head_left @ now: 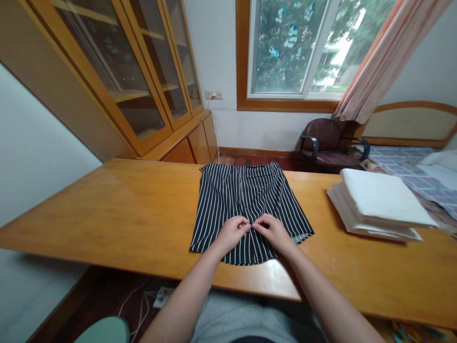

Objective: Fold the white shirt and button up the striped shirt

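A black garment with white stripes (221,195), which looks like a button-front shirt, lies spread on the wooden table in front of me. Its front opening runs down the middle, and the curved hem is towards me. My left hand (233,229) pinches the cloth at the front opening, low on the garment. Close beside it, my right hand (273,231) pinches the same spot from the other side, the fingertips nearly touching. Any button between the fingers is too small to make out. At the lower right corner, the lighter inner side of the cloth shows.
The wooden table (117,209) reaches out to both sides. A stack of white folded items (383,197) sits on its right part. Beyond are a glass-door cabinet (143,62), a brown armchair (323,140) and a bed (403,162). A green stool (105,331) stands below left, near cables.
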Motion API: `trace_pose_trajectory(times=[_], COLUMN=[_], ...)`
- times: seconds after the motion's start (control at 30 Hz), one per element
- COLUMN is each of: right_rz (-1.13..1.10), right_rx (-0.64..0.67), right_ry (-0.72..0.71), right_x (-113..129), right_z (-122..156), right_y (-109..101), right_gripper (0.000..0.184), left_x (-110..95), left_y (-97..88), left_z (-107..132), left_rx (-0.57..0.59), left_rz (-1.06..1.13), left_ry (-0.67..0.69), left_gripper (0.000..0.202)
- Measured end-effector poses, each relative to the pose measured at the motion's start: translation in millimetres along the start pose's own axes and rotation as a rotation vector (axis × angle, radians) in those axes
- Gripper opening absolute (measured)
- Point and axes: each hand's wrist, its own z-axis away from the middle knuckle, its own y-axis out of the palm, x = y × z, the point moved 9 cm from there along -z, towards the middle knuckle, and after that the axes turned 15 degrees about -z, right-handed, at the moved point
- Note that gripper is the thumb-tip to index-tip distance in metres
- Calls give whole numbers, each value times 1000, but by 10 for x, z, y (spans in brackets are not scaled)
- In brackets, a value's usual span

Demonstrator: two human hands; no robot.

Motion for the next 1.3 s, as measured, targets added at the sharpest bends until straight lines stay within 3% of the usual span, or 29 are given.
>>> trace_pose_trajectory(times=[0.63,1.3], right_rz=[-30,-43], right_rx=[7,-4], right_ry=[9,17], right_x=[-27,-18], right_z=[0,16], right_y=[-1,-18], right_gripper=[19,21], left_x=[-3,-23], left_y=[-16,-99], left_z=[6,8], left_rx=[8,-103], left_rz=[-1,-116], left_ry=[6,39], left_gripper=[12,12])
